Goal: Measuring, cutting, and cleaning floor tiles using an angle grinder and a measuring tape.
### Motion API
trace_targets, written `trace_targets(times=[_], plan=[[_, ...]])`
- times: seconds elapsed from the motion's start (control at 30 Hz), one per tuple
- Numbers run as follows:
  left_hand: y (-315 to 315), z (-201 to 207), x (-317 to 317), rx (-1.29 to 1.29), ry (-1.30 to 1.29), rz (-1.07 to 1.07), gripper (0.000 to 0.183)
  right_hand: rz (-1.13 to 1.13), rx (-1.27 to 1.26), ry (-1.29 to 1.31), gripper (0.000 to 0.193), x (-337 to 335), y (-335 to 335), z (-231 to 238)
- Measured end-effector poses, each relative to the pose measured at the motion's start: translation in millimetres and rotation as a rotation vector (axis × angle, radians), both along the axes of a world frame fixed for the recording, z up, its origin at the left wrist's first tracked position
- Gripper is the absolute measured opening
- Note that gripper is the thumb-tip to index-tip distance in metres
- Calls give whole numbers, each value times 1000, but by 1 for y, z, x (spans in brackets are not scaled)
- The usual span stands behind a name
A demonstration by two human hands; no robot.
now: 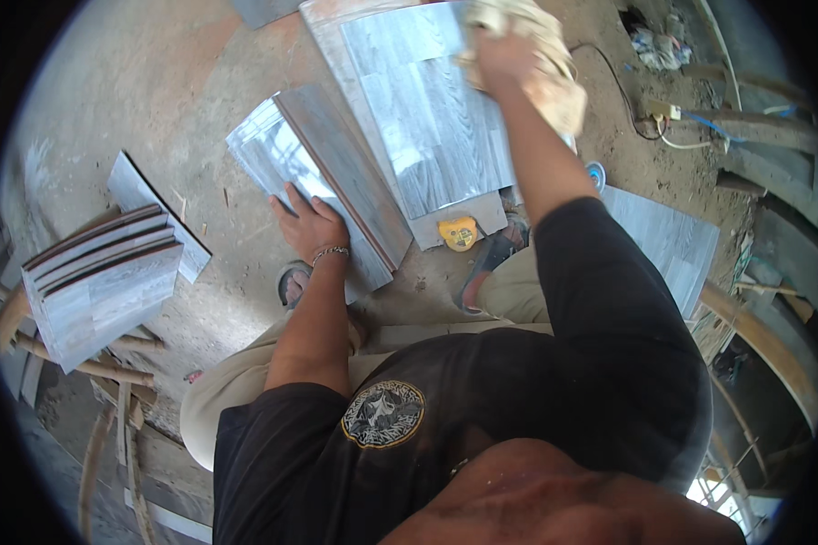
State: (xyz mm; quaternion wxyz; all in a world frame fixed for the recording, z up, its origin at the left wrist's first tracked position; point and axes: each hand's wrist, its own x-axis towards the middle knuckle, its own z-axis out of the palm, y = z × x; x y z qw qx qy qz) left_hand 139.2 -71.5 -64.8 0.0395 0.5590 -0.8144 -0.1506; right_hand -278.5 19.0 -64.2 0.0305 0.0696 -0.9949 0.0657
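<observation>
My left hand (312,225) lies with its fingers spread on a narrow grey wood-pattern tile (277,145), which rests with other tiles whose brown edge shows. My right hand (503,62) is closed on a crumpled beige cloth (554,77). It presses the cloth to the far right corner of a large, shiny grey wood-pattern tile (436,127); the hand is slightly blurred. A paler slab (334,54) shows from under this tile along its left side. Close to the tile's near edge sits a yellow tape measure (458,233).
A stack of cut tiles (109,295) leans at the left beside a loose piece (136,191). Another tile (668,236) lies at my right. A power socket (663,110) with cables sits at the far right, near wooden poles (763,331). My sandalled feet flank the work.
</observation>
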Motion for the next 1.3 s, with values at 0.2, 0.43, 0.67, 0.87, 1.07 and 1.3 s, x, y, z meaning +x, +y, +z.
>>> trace_targets(times=[0.2, 0.43, 0.67, 0.87, 1.07, 1.3], plan=[[4, 5, -4, 6, 34, -11, 60, 703, -52, -144, 62, 136, -88, 28], [0, 1, -5, -18, -3, 2, 61, 960, -83, -140, 68, 162, 130, 31], [0, -1, -1, 2, -8, -22, 61, -160, -143, 128, 71, 1, 75, -2], [0, 4, -1, 22, 11, -12, 61, 409, -18, -112, 71, 51, -82, 16], [6, 3, 2, -75, 37, -19, 59, 950, -224, -127, 60, 191, -12, 47], [8, -3, 13, -9, -73, -2, 61, 285, -224, -161, 70, 150, 156, 16]])
